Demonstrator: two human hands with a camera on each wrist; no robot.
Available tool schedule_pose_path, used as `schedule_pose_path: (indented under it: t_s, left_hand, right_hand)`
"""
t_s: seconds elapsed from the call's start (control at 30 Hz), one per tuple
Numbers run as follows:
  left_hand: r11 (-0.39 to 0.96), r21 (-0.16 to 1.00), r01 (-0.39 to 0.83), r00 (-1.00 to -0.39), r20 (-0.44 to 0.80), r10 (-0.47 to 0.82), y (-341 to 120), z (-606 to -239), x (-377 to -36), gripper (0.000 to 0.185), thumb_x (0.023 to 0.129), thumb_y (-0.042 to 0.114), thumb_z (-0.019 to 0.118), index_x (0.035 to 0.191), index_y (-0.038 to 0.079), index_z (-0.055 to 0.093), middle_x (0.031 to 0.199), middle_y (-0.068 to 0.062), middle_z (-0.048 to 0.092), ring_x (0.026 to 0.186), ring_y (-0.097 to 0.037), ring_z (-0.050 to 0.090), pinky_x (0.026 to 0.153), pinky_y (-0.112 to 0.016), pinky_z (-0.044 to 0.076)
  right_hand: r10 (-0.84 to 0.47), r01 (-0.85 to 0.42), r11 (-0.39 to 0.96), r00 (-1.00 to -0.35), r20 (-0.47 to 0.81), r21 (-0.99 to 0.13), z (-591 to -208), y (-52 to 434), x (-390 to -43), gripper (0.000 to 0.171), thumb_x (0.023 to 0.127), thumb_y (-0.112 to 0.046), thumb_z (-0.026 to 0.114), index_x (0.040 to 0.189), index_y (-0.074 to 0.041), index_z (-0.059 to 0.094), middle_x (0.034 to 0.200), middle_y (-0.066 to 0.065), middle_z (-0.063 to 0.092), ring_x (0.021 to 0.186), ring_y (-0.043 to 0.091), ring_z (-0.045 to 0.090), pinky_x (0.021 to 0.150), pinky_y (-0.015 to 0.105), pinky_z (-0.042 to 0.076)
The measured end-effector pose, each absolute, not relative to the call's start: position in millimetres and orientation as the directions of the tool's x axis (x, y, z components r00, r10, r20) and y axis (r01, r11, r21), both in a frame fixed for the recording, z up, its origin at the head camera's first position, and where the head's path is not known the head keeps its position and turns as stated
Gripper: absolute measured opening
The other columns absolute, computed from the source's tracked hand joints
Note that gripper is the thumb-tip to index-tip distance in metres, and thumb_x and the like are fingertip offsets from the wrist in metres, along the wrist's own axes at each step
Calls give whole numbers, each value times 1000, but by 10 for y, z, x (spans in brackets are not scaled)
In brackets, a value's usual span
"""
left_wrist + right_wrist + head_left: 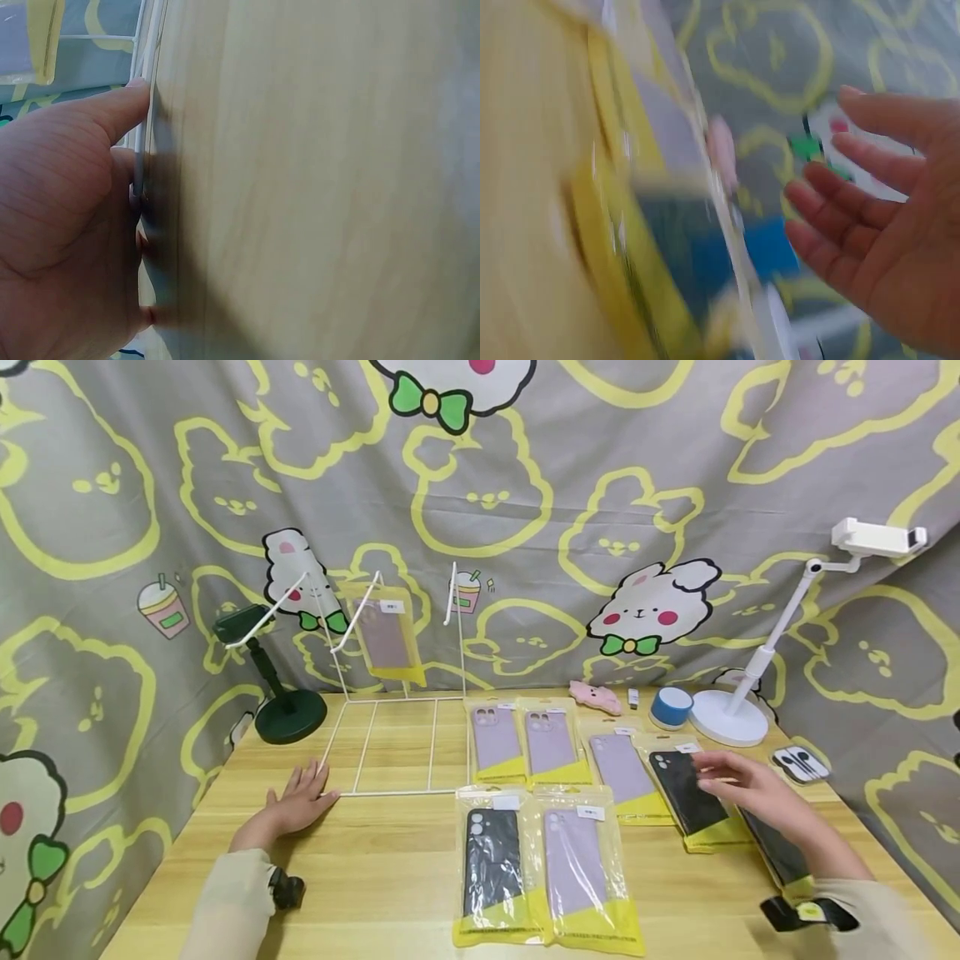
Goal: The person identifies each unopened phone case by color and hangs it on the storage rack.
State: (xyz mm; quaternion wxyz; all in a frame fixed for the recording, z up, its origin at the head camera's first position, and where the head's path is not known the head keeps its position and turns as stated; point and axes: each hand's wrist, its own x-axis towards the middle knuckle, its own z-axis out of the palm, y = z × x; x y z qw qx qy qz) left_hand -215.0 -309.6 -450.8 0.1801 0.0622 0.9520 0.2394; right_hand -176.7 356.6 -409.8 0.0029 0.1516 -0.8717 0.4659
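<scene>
My left hand (302, 791) lies flat on the wooden table (375, 877), fingers straight, its fingertips at the front left corner of a white wire rack (390, 739). In the left wrist view the left hand (75, 210) touches the rack's wire (145, 97). A packaged purple phone case (384, 639) hangs on the rack. My right hand (731, 777) hovers with straight fingers over a packaged black case (684, 793). The right wrist view is blurred; the right hand (885, 232) is open beside a yellow-edged package (667, 247).
Several more packaged cases lie on the table, purple ones (551, 743) at the back, a black one (491, 860) in front. A dark green stand (288, 710) is at back left, a white stand (731, 714) and blue roll (670, 706) at back right. Earphones (801, 762) lie at the right edge.
</scene>
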Motion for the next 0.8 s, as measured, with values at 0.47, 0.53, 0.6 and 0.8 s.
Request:
schedule_pose_path:
  t_s: [0.47, 0.53, 0.6, 0.8]
  left_hand:
    - [870, 492, 38, -927, -307, 214, -3114, -4536, -2139, 82, 98, 50, 38, 149, -6, 6, 152, -29, -10, 137, -48, -18, 92, -72, -21]
    - [882, 469, 38, -928, -311, 206, -3085, -4527, -2142, 79, 99, 48, 37, 149, -5, 6, 153, -29, -9, 137, -48, -16, 93, -73, -19]
    - [891, 452, 46, -928, -311, 206, -3068, -4527, -2148, 78, 100, 46, 38, 149, -5, 7, 152, -30, -8, 137, -49, -15, 93, -73, -17]
    - [900, 433, 44, -928, -316, 198, -3038, -4526, -2160, 76, 100, 44, 38, 149, -5, 7, 153, -29, -8, 137, -49, -14, 95, -73, -15]
  right_hand:
    - [-64, 63, 781, -981, -180, -622, -4331, 4525, -1541, 64, 94, -28, 59, 136, 13, 31, 130, 47, 29, 110, 62, 37, 80, 56, 45]
    - [-65, 68, 794, -979, -195, -605, -4401, 4566, -1534, 65, 93, -27, 61, 133, 16, 32, 129, 50, 27, 111, 66, 35, 81, 61, 42]
    - [-63, 66, 814, -978, -201, -577, -4455, 4596, -1535, 66, 91, -26, 64, 130, 17, 35, 129, 51, 27, 112, 66, 36, 81, 62, 42]
    - [-63, 53, 857, -976, -206, -513, -4528, 4659, -1530, 67, 87, -26, 68, 125, 21, 38, 125, 53, 29, 109, 67, 37, 81, 62, 43]
